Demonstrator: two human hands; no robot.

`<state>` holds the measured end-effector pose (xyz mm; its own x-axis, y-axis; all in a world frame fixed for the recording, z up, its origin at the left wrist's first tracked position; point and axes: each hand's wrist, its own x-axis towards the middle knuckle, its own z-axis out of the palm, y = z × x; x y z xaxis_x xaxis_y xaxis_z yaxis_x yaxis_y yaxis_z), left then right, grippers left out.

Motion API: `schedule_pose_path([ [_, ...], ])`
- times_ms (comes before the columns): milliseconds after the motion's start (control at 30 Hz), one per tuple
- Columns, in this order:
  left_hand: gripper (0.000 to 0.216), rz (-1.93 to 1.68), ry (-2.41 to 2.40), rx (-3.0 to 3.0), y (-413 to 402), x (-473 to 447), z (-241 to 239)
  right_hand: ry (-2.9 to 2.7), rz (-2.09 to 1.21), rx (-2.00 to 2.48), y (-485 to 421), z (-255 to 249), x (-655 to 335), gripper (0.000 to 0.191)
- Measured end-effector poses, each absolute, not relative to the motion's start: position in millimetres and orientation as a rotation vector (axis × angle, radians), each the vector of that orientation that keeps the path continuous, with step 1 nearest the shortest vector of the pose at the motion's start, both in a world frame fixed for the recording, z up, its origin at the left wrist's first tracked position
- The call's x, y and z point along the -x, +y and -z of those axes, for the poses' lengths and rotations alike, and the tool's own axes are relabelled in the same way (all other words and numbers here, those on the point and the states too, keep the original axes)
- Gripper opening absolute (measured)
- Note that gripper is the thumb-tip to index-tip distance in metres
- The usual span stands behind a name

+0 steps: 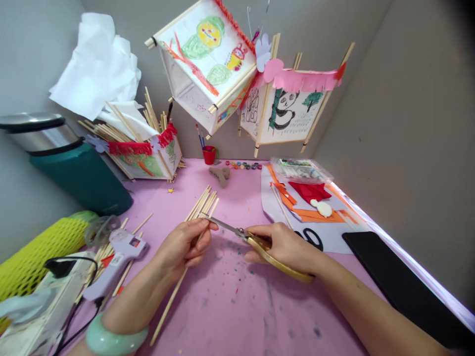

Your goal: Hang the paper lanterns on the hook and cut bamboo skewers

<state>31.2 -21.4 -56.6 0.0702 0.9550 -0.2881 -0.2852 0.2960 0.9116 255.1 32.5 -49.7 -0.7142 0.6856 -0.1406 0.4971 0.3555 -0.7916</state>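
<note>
My left hand [184,245] is closed round a thin wooden stick [171,300] that runs down toward the lower left over the pink table [230,306]. My right hand [285,245] grips gold-handled scissors [261,245]; their blades point left and meet the stick at my left fingertips. A bundle of similar sticks [203,203] lies just beyond my left hand. A pale green bangle [111,338] sits on my left wrist.
Two paper lanterns [208,59] [289,106] hang above the table's back. A third lantern [148,155] full of sticks stands at left by a green bin [70,165]. A glue gun [115,259], black scissors [311,238], cut paper [308,198] and a black pad [401,287] lie around.
</note>
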Motion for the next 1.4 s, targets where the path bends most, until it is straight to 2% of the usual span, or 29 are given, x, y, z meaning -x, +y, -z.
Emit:
schedule_pose_path([
  [200, 0.023, -1.120, 1.154, -0.762, -20.2, -35.9, 58.4, -2.425, -1.147, 1.128, 31.5, 53.4, -253.7, 0.021],
  [400, 0.024, -1.119, 1.264, -0.799, -20.7, -42.1, 54.7, -2.426, -1.168, 1.135, 31.4, 54.2, -253.4, 0.022],
  [833, 0.020, -1.086, 1.056, -0.708, -19.6, -30.1, 57.2, -2.418, -1.199, 1.083, 33.0, 53.5, -254.9, 0.020],
  [1133, 0.023, -1.143, 1.264, -0.801, -20.0, -42.4, 57.9, -2.444, -1.099, 1.129, 30.4, 53.9, -253.0, 0.023],
  [1400, 0.016, -1.172, 1.352, -0.805, -21.6, -47.3, 53.7, -2.457, -1.089, 1.124, 31.0, 55.1, -252.2, 0.024],
])
